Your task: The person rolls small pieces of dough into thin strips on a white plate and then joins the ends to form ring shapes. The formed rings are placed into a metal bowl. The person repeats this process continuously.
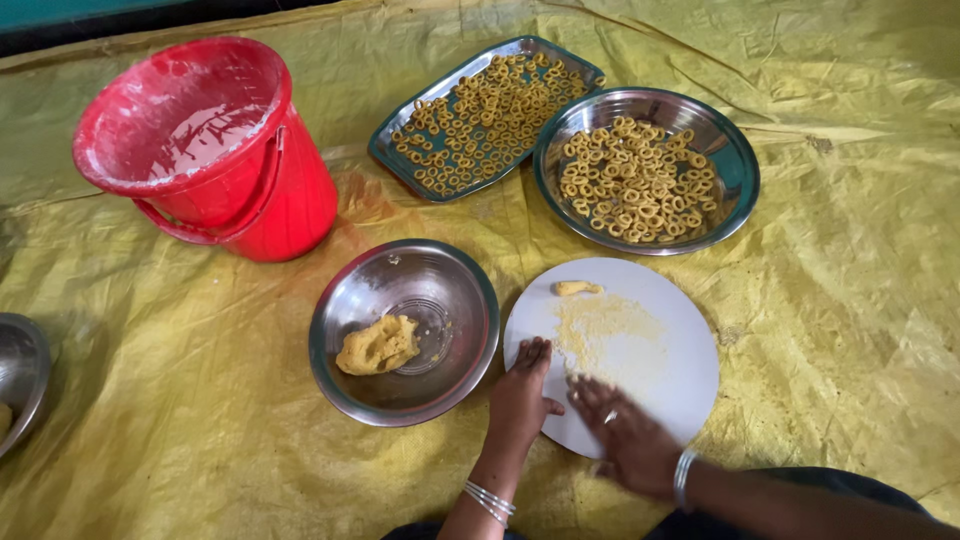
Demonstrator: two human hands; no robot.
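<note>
- Left hand (520,395) lies flat, fingers extended, on the white round board's (680,370) near edge, gripping nothing.
- Right hand (630,430) presses open-palmed on the board, blurred, beside yellow crumbs (610,335).
- Steel bowl (470,290) with a dough lump (377,345) sits just left.

Up and to the left of my left hand sits a steel bowl (404,332) with a lump of yellow dough (377,345) in it. Farther off that way stands a red bucket (215,150), its inside smeared white. Well ahead of my right hand, a round steel dish (646,170) and a rectangular steel tray (485,115) lie just beside each other, both covered in small dough rings. Far to my left, another steel bowl (20,380) pokes in at the edge. A crumpled yellow sheet (840,330) lies under everything.
</note>
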